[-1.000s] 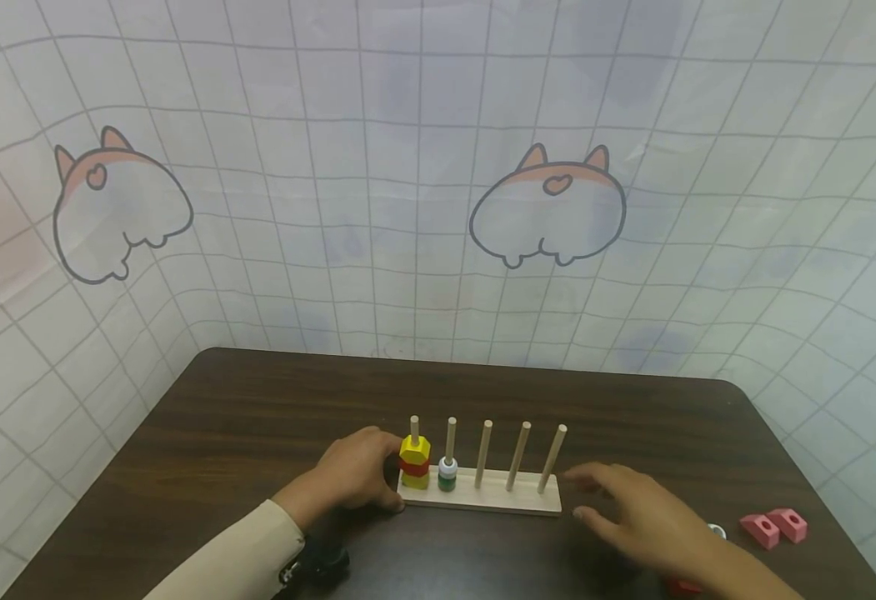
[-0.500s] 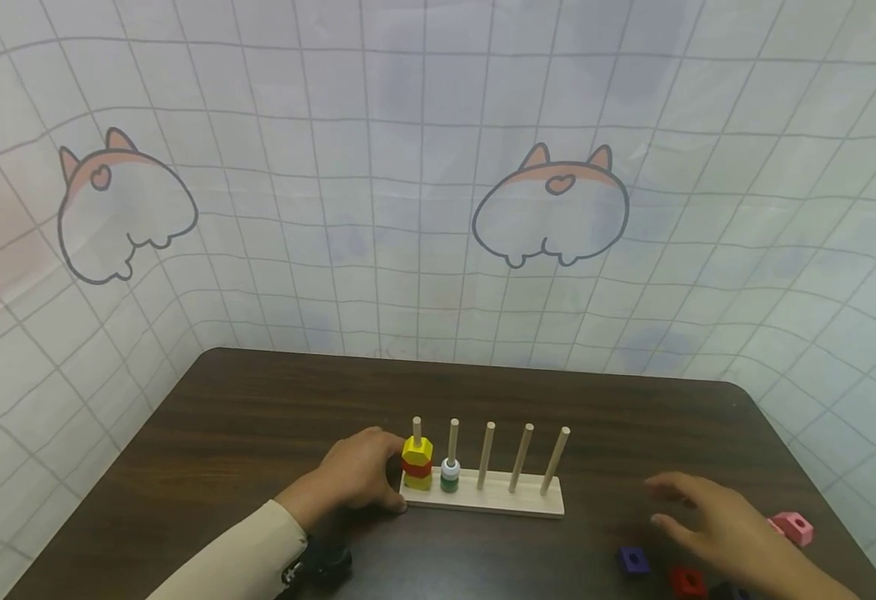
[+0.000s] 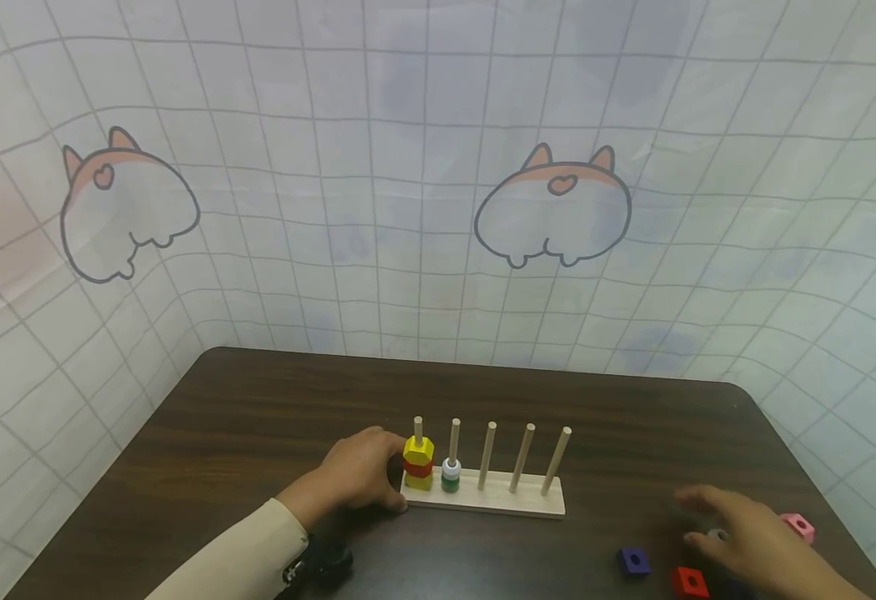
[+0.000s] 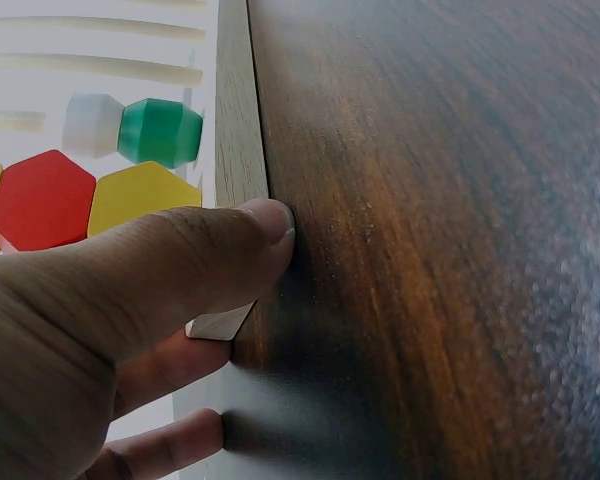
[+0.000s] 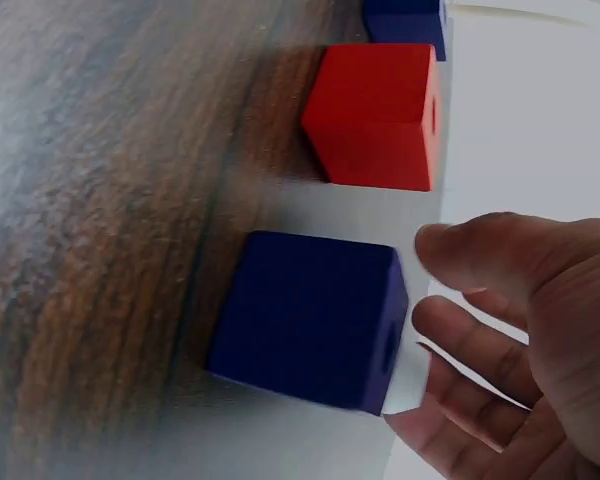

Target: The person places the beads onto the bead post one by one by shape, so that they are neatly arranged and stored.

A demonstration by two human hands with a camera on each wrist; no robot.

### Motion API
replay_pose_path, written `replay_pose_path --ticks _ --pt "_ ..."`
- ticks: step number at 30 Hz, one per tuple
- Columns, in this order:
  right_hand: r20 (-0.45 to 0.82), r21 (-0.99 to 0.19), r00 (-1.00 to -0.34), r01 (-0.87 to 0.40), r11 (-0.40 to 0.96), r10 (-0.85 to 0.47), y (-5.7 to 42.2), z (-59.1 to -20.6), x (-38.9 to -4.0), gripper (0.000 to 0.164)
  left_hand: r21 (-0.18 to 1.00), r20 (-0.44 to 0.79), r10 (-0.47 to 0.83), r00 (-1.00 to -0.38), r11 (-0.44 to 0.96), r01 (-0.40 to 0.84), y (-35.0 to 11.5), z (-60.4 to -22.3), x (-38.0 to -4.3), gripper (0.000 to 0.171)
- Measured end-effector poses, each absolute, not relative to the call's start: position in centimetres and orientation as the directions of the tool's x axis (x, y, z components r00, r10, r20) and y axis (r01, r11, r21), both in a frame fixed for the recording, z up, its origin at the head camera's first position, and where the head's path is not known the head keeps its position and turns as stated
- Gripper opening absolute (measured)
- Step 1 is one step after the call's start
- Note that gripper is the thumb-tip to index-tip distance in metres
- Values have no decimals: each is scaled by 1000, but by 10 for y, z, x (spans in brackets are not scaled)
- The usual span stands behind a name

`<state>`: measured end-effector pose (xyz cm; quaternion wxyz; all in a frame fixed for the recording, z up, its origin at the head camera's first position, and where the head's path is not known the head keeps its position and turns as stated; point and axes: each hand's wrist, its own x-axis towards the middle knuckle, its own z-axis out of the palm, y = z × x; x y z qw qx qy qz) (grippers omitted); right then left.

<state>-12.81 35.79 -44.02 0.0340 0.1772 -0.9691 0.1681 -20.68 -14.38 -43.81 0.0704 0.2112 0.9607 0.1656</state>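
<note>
1. Head view: the peg rack (image 3: 498,498) lies near the middle of the tabletop (image 3: 272,400), its long axis running left to right, roughly along the far edge. The left hand (image 3: 366,468) grips its left end, fingers at the back and thumb at the front corner. The first peg bears yellow and red beads (image 3: 418,462), the next white and green beads (image 3: 450,475).

2. In the same view, the right hand (image 3: 756,542) is well apart from the rack, toward the tabletop's right edge, and much nearer the loose pieces. The white piece (image 3: 718,534) shows in the gap between thumb and fingers. The purple block (image 3: 633,561) and red block (image 3: 689,582) lie on the thumb side; the pink block (image 3: 799,527) lies beyond, closer to the right edge.

3. Left wrist view: the thumb presses along the rack's long front edge near its end, with fingers around the short end; it has hold of the base only.

4. Right wrist view: thumb and fingers stand apart, with nothing clearly held. The dark blue block (image 5: 305,310) partly covers the white piece, which sits right by the fingertips; whether they touch it, I cannot tell.
</note>
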Motion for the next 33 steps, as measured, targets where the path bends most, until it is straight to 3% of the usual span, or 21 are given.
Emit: replay_pose_path --ticks 6,17,27,33 --pt "171 -292 -911 -410 864 -375 363 -447 -130 48 344 -66 430 -900 857 384 -143 -438 -207 56" --pt "-44 -331 -945 -292 897 -324 372 -444 -133 47 345 -66 433 -899 855 387 -144 -439 -208 55" --pt "251 -260 -884 -454 852 -394 362 -453 -131 46 346 -67 426 -902 858 380 -143 -438 -207 57" --pt "230 -276 -893 -442 853 -388 345 -448 -138 43 348 -66 426 -903 857 379 -143 -438 -206 57"
